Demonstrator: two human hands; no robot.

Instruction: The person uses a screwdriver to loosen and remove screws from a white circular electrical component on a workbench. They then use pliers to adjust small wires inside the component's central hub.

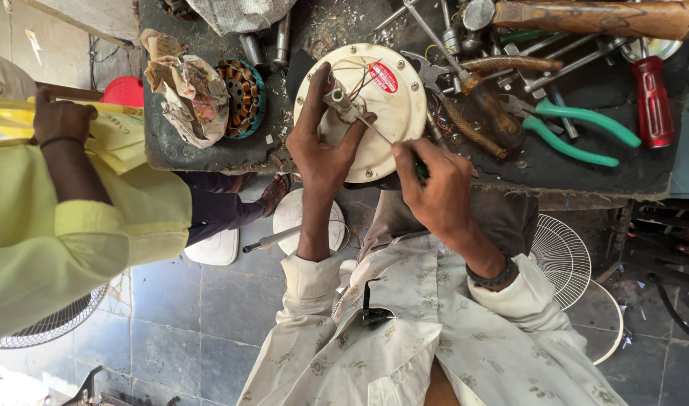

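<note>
Head view showed a cream motor housing (390, 113) on the workbench (585, 162), cover unopened. Left hand (322, 143) gripped its shaft (341, 101); right hand (435, 188) pinched a screwdriver (378, 134) beside the shaft, wires exposed.

- The screwdriver (390, 141) handle is almost wholly hidden inside the right hand (433, 192); only its thin shaft shows
- The left hand (322, 146) covers part of the cream round motor housing (393, 105) and the base of its metal shaft (343, 101)
- The wooden handle (600, 19) is cut off by the top and right edges
- The person in yellow (51, 225) is cut by the left edge
- The newspaper bundle (239, 13) runs off the top edge
- The far end of the table (645, 177) is too cluttered to tell small tools apart
</note>
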